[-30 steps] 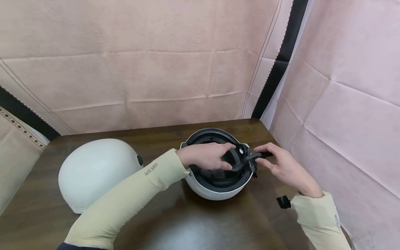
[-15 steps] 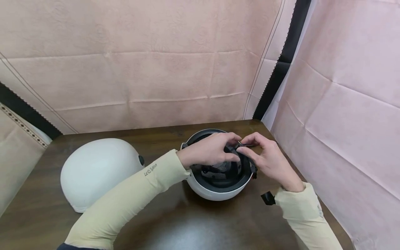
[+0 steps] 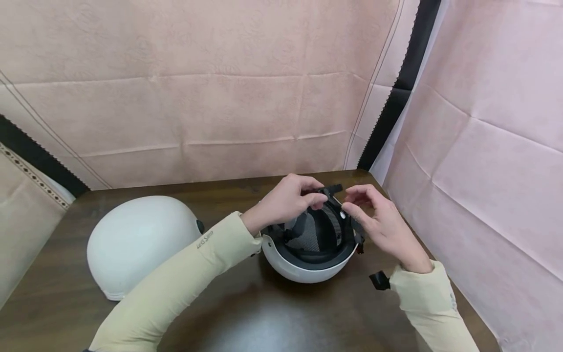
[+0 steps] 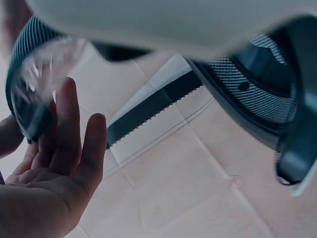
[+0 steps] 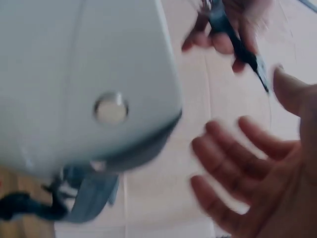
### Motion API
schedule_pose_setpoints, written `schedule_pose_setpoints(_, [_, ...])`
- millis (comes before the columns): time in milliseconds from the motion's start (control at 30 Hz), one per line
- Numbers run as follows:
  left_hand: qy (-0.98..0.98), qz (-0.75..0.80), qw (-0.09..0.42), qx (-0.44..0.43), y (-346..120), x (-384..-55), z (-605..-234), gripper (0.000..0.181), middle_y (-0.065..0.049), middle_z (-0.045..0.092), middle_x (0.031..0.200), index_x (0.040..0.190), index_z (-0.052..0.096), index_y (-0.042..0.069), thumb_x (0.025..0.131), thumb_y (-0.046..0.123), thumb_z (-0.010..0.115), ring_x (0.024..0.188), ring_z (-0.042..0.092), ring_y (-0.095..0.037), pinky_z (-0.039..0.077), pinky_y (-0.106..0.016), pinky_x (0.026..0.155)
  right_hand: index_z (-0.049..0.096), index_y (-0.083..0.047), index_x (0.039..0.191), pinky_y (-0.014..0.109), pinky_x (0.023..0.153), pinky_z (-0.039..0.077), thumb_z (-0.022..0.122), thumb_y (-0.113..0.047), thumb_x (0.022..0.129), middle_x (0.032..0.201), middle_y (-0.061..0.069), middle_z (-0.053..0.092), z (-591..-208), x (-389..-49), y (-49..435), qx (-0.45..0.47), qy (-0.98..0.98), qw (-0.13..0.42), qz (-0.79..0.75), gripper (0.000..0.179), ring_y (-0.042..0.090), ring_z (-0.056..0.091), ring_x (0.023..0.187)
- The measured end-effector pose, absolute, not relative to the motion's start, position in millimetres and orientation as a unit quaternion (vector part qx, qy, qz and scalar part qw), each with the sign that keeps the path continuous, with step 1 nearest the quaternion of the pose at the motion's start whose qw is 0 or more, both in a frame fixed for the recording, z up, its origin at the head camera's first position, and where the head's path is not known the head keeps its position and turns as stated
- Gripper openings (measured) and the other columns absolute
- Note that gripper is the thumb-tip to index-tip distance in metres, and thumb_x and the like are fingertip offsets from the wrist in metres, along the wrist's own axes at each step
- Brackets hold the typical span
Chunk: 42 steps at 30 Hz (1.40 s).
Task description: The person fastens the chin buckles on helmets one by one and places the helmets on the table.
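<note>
An upturned white helmet (image 3: pixel 303 275) rests on the table, its black mesh-lined inside facing up. My left hand (image 3: pixel 283 204) reaches over its far rim and pinches a black chin strap (image 3: pixel 333 189), which stands up from the helmet. Clear plastic (image 4: pixel 42 69) covers part of the dark strap pad in the left wrist view. My right hand (image 3: pixel 381 225) hovers just right of the strap, thumb and fingers apart. Nothing shows between these fingers (image 5: pixel 220 161) in the right wrist view, where the strap end points toward the thumb.
A second white helmet (image 3: pixel 140 244) sits dome up on the left of the brown wooden table (image 3: pixel 281 318). Pinkish cloth walls (image 3: pixel 220 107) close in the back and right sides. A small black tab (image 3: pixel 379 280) sticks out at the right sleeve.
The right hand held the strap at the helmet's right side, then brought it inward to the left hand. Now the left hand has it, drawn slightly back and left, and the right has let go.
</note>
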<state>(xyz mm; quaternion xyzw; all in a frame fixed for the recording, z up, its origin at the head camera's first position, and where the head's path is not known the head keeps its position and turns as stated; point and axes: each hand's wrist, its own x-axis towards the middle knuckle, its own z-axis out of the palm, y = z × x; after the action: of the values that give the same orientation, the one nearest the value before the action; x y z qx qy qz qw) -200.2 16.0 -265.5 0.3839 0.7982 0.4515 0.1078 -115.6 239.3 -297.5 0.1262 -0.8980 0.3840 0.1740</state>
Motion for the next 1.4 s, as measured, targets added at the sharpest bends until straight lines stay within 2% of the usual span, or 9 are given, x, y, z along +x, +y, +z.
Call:
schedule_pose_setpoints(100, [0.794,0.469,0.110,0.371,10.4,-205.2,-266.1,0.023,-0.001,0.070,0.083,0.115,0.066,0.006,0.097,0.018,0.062,0.079,0.066,-0.013,0.052,-0.029,0.080,0.044,-0.010,0.135,0.042,0.095,0.043,0.062,-0.038,0.095,0.123,0.009,0.054,-304.7,-112.5,252.1,0.082,-0.913,0.117,0.383,0.052,0.026,0.053,0.111])
schedule_pose_setpoints(200, [0.780,0.501,0.123,0.354,6.2,-209.5,-267.5,0.024,-0.006,0.068,0.083,0.117,0.063,0.002,0.099,0.016,0.057,0.078,0.066,-0.017,0.052,-0.033,0.082,0.030,-0.006,0.144,0.052,0.099,0.037,0.061,-0.039,0.095,0.132,0.018,0.043,-314.9,-110.3,264.0,0.047,-0.918,0.084,0.385,0.066,0.036,0.047,0.120])
schedule_pose_setpoints(367, [0.760,0.551,0.139,0.313,0.5,-212.8,-269.4,0.027,-0.010,0.062,0.080,0.123,0.058,0.001,0.101,0.015,0.053,0.073,0.064,-0.023,0.054,-0.038,0.078,0.011,0.005,0.147,0.058,0.098,0.034,0.058,-0.011,0.095,0.135,0.030,0.030,-335.3,-108.4,281.2,0.030,-0.925,0.051,0.376,0.072,0.046,0.038,0.123])
schedule_pose_setpoints(500, [0.765,0.558,0.131,0.295,-1.4,-213.7,-269.9,0.025,-0.009,0.058,0.075,0.121,0.058,0.003,0.101,0.017,0.052,0.068,0.059,-0.024,0.051,-0.034,0.071,0.010,0.008,0.148,0.061,0.099,0.032,0.059,-0.002,0.090,0.139,0.034,0.029,-352.2,-108.1,292.4,0.046,-0.924,0.000,0.380,0.077,0.049,0.034,0.127])
schedule_pose_setpoints(700, [0.763,0.569,0.126,0.282,-1.1,-214.4,-271.8,0.023,-0.007,0.053,0.071,0.119,0.058,0.003,0.101,0.016,0.052,0.063,0.053,-0.021,0.046,-0.031,0.064,0.010,0.006,0.149,0.058,0.099,0.038,0.065,-0.008,0.087,0.142,0.033,0.034,-365.9,-107.2,296.4,0.062,-0.918,-0.069,0.386,0.084,0.048,0.036,0.130])
schedule_pose_setpoints(867, [0.761,0.575,0.124,0.274,-0.6,-214.8,-272.8,0.024,-0.006,0.052,0.070,0.120,0.057,0.004,0.101,0.016,0.053,0.060,0.052,-0.020,0.046,-0.031,0.063,0.004,-0.002,0.152,0.041,0.093,0.047,0.068,-0.010,0.088,0.137,0.026,0.047,-373.5,-106.7,299.1,0.082,-0.879,-0.128,0.452,0.091,0.040,0.049,0.124])
schedule_pose_setpoints(1067, [0.772,0.560,0.133,0.271,-1.1,-215.9,-274.4,0.030,-0.007,0.054,0.071,0.124,0.056,0.005,0.098,0.019,0.059,0.062,0.053,-0.020,0.049,-0.032,0.064,0.008,-0.008,0.152,0.026,0.086,0.047,0.075,-0.020,0.086,0.116,0.011,0.065,-378.3,-106.7,300.8,0.078,-0.856,-0.139,0.491,0.095,0.031,0.063,0.105])
schedule_pose_setpoints(1233, [0.785,0.540,0.138,0.273,-1.3,-216.4,-274.0,0.038,-0.010,0.061,0.085,0.126,0.055,0.006,0.092,0.018,0.067,0.065,0.055,-0.019,0.048,-0.029,0.061,0.027,-0.005,0.146,0.027,0.082,0.047,0.073,-0.019,0.088,0.104,0.011,0.068,-372.8,-103.3,303.9,0.090,-0.862,-0.127,0.482,0.076,0.030,0.061,0.096])
schedule_pose_setpoints(1400, [0.792,0.527,0.132,0.277,-6.2,-215.7,-273.8,0.037,-0.012,0.064,0.090,0.126,0.056,0.008,0.092,0.016,0.067,0.066,0.055,-0.018,0.048,-0.027,0.059,0.040,-0.008,0.139,0.027,0.075,0.047,0.069,-0.023,0.092,0.096,0.009,0.067,-360.7,-95.8,306.6,0.094,-0.880,-0.106,0.452,0.057,0.022,0.060,0.087])
